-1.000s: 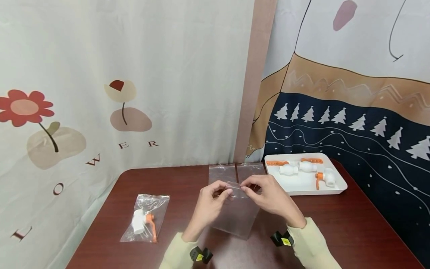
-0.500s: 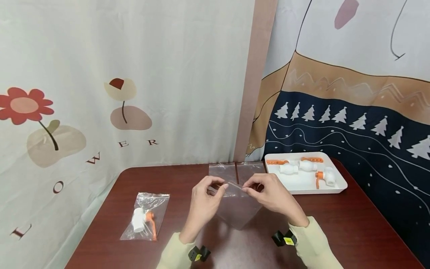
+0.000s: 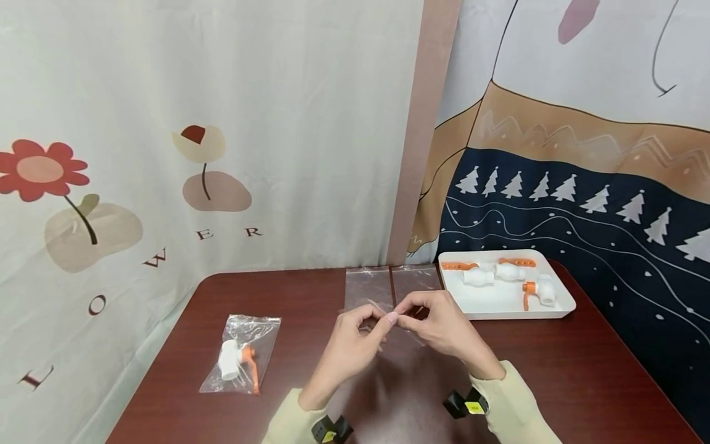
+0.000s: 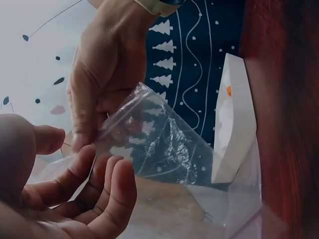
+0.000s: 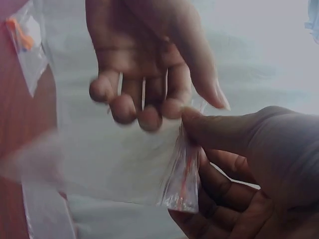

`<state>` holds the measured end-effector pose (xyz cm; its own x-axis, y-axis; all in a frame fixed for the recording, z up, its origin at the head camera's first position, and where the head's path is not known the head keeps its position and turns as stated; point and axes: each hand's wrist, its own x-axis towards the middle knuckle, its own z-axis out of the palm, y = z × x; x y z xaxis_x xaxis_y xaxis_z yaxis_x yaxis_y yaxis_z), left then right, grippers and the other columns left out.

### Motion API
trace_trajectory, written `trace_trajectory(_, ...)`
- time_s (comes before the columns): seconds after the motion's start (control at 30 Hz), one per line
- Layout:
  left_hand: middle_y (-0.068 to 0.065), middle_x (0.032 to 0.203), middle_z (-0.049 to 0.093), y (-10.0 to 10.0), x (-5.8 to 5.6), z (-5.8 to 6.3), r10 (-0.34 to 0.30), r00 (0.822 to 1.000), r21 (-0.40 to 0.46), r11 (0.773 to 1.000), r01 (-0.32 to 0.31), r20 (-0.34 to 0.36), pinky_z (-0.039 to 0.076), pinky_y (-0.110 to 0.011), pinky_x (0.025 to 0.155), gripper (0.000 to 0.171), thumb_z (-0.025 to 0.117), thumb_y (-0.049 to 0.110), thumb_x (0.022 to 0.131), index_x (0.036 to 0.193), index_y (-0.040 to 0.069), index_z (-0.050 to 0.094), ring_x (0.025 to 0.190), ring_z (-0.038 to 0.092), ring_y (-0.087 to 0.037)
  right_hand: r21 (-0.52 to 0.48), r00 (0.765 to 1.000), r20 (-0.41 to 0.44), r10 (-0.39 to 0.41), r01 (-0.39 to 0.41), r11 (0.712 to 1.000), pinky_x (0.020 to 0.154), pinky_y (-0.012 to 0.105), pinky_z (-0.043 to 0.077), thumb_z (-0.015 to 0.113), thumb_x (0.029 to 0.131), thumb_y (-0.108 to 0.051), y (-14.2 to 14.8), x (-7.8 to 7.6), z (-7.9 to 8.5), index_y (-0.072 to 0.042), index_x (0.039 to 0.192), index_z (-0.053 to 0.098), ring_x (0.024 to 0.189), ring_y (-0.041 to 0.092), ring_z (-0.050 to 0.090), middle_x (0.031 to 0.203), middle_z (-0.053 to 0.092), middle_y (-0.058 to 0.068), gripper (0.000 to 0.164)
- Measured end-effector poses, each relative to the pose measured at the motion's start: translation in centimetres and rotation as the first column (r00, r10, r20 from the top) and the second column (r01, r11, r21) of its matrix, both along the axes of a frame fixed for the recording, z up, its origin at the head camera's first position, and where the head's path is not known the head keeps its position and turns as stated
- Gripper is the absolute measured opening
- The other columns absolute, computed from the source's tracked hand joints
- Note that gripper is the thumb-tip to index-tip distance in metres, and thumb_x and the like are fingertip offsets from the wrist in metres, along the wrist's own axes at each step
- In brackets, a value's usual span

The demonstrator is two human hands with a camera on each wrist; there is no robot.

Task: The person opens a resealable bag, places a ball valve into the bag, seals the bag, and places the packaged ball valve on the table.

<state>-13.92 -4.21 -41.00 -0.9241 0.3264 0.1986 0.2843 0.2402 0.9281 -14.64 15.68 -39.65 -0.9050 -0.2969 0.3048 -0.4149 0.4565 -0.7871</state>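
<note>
A clear zip bag hangs in front of me, its zip edge pinched between thumb and fingers of my right hand. My left hand meets the same edge beside the right fingertips. In the right wrist view the left fingers are loosely bent against the bag, with the thumb held apart from them. The bag's body stretches out below the hands in both wrist views and is barely visible in the head view. No object shows inside it.
On the table, a closed-looking clear bag with a white valve and orange handle lies left. Two flat clear bags lie at the back. A white tray with three white-and-orange valves stands right. Curtains hang behind.
The left hand first moved left, then came back right until its thumb met the right fingers. The bag tilted, and its body no longer shows plainly below the hands.
</note>
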Motion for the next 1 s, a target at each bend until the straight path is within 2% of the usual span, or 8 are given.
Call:
trace_trajectory(0.17, -0.019, 0.077, 0.069, -0.4, -0.3, -0.1, -0.059, 0.996, 0.062, 0.997, 0.055, 0.074, 0.062, -0.037, 0.059, 0.032, 0.066, 0.027, 0.102, 0.086, -0.001, 0.068, 0.059, 0.067, -0.02, -0.062, 0.996, 0.084, 0.041, -0.036, 0.997, 0.053, 0.02, 0.048, 0.087, 0.083, -0.023, -0.3, 0.0, -0.2, -0.016, 0.08, 0.078, 0.059, 0.007, 0.056, 0.069, 0.069, -0.002, 0.012)
trace_trajectory(0.37, -0.033, 0.082, 0.067, -0.9, -0.8, -0.2, -0.173, 0.979, 0.134, 0.978, 0.158, 0.109, 0.063, -0.036, 0.063, 0.03, 0.064, 0.022, 0.103, 0.089, -0.005, 0.065, 0.061, 0.066, -0.014, -0.122, 0.98, 0.181, 0.081, -0.06, 0.991, 0.053, 0.02, 0.046, 0.089, 0.079, -0.025, -0.2, -0.1, -0.2, -0.014, 0.081, 0.079, 0.059, 0.005, 0.054, 0.072, 0.072, 0.004, 0.015)
trace_trajectory(0.47, -0.037, 0.083, 0.064, -1.1, -0.9, -0.2, -0.208, 0.972, 0.154, 0.97, 0.19, 0.113, 0.063, -0.035, 0.064, 0.029, 0.062, 0.019, 0.104, 0.089, -0.006, 0.065, 0.063, 0.066, -0.014, -0.147, 0.969, 0.223, 0.104, -0.072, 0.986, 0.052, 0.019, 0.043, 0.089, 0.08, -0.025, -0.1, -0.1, -0.1, -0.015, 0.083, 0.079, 0.06, 0.004, 0.052, 0.07, 0.069, 0.002, 0.015)
trace_trajectory(0.67, -0.033, 0.084, 0.067, -1.2, -0.8, -0.2, -0.215, 0.968, 0.113, 0.973, 0.201, 0.131, 0.063, -0.036, 0.067, 0.019, 0.06, 0.011, 0.103, 0.094, -0.005, 0.066, 0.066, 0.068, -0.02, -0.189, 0.954, 0.267, 0.138, -0.089, 0.978, 0.055, 0.019, 0.047, 0.084, 0.086, -0.025, 0.0, -0.1, -0.2, -0.01, 0.088, 0.077, 0.063, 0.005, 0.055, 0.073, 0.068, -0.002, 0.016)
trace_trajectory(0.83, -0.034, 0.086, 0.068, -1.2, -0.7, -0.1, -0.228, 0.965, 0.073, 0.973, 0.22, 0.132, 0.064, -0.04, 0.067, 0.019, 0.058, 0.008, 0.103, 0.094, -0.006, 0.066, 0.068, 0.069, -0.024, -0.191, 0.955, 0.258, 0.145, -0.097, 0.977, 0.059, 0.02, 0.049, 0.081, 0.089, -0.024, -0.1, -0.2, -0.2, -0.009, 0.089, 0.076, 0.066, 0.006, 0.058, 0.079, 0.07, 0.0, 0.015)
trace_trajectory(1.0, -0.034, 0.086, 0.066, -1.0, -0.6, 0.1, -0.226, 0.966, 0.118, 0.97, 0.212, 0.124, 0.064, -0.04, 0.066, 0.016, 0.056, 0.004, 0.102, 0.094, -0.008, 0.063, 0.069, 0.068, -0.02, -0.147, 0.954, 0.254, 0.156, -0.121, 0.982, 0.06, 0.025, 0.054, 0.074, 0.096, -0.023, -0.2, -0.2, -0.1, -0.01, 0.091, 0.074, 0.066, 0.009, 0.061, 0.08, 0.069, 0.002, 0.013)
